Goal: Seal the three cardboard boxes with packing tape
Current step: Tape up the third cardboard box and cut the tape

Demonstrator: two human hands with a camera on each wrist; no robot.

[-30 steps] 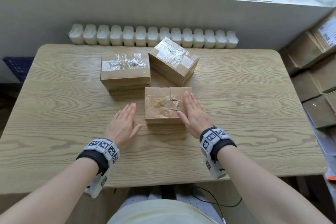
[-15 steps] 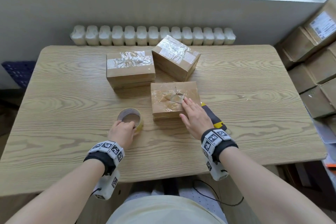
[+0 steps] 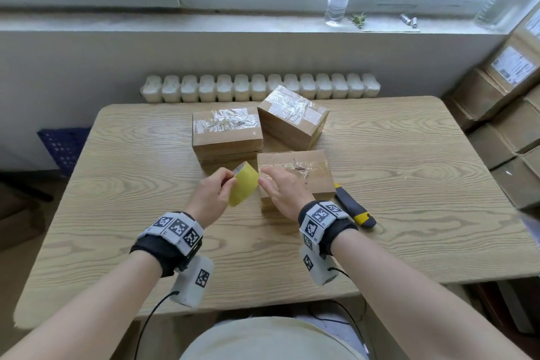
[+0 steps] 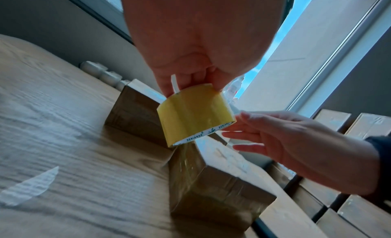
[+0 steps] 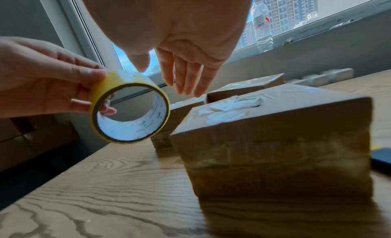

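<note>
The white cardboard core of the yellow roll of packing tape [image 4: 195, 114] carries green print along its rim, reading roughly "DERIANDE", the letters uncertain. The white shipping label [image 3: 513, 65] on a stacked brown cardboard carton is too small to read.

My left hand [image 3: 211, 195] pinches the yellow tape roll [image 3: 243, 183] off the counter, tilted, just left of the nearest box [image 3: 304, 181]. That brown box lies flat with wrinkled, torn clear tape across its top. Beyond it sit two more cardboard boxes close together, the left one [image 3: 226, 134] square to me, the right one [image 3: 292, 115] turned at an angle, both with crinkled tape on top.
</note>
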